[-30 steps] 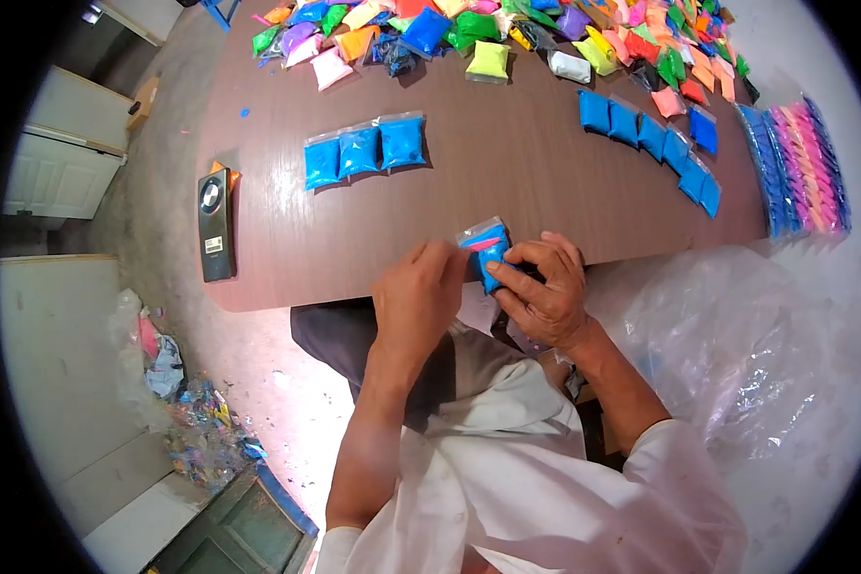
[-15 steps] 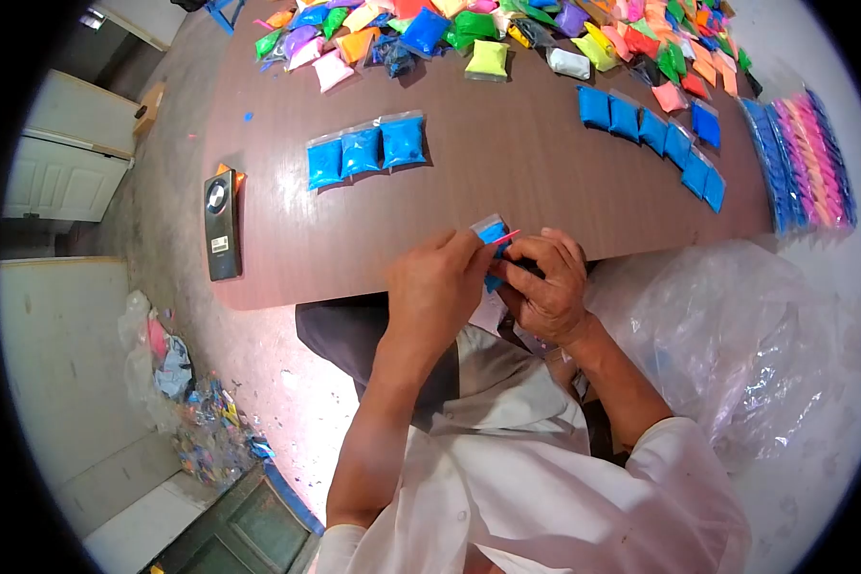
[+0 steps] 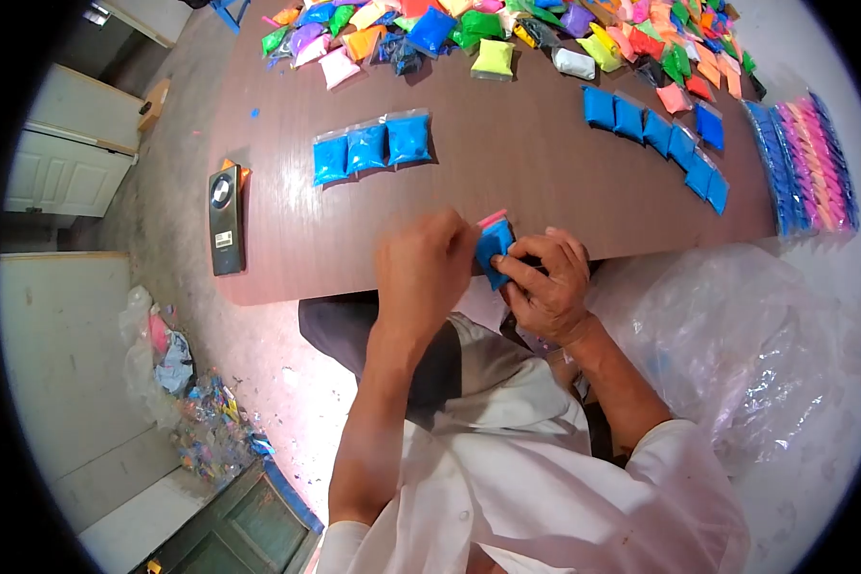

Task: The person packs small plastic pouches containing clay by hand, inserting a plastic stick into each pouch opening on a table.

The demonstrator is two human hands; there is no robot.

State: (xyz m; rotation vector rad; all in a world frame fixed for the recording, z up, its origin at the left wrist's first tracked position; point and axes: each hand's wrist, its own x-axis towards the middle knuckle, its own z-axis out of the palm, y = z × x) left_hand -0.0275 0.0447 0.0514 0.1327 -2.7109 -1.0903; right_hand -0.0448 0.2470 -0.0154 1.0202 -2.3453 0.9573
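Near the table's front edge, my right hand (image 3: 552,287) pinches a small blue packet (image 3: 495,251) between thumb and fingers. A thin pink strip (image 3: 492,219) lies across the packet's top end. My left hand (image 3: 421,268) is just left of the packet, blurred, its fingers curled; whether it holds anything is hidden. Three blue packets (image 3: 366,149) lie side by side on the table (image 3: 507,134) farther back. A curved row of several blue packets (image 3: 656,131) is at the right.
Many coloured packets (image 3: 430,31) are heaped along the far side. A dark remote-like device (image 3: 226,220) lies at the left edge. Bundled blue and pink packets (image 3: 804,167) are at the right, above clear plastic (image 3: 727,344). Scraps (image 3: 210,421) litter the floor at left.
My left hand has moved back from the packet, uncovering it. The pink strip now lies at the packet's top end rather than across its middle. My right hand keeps its grip.
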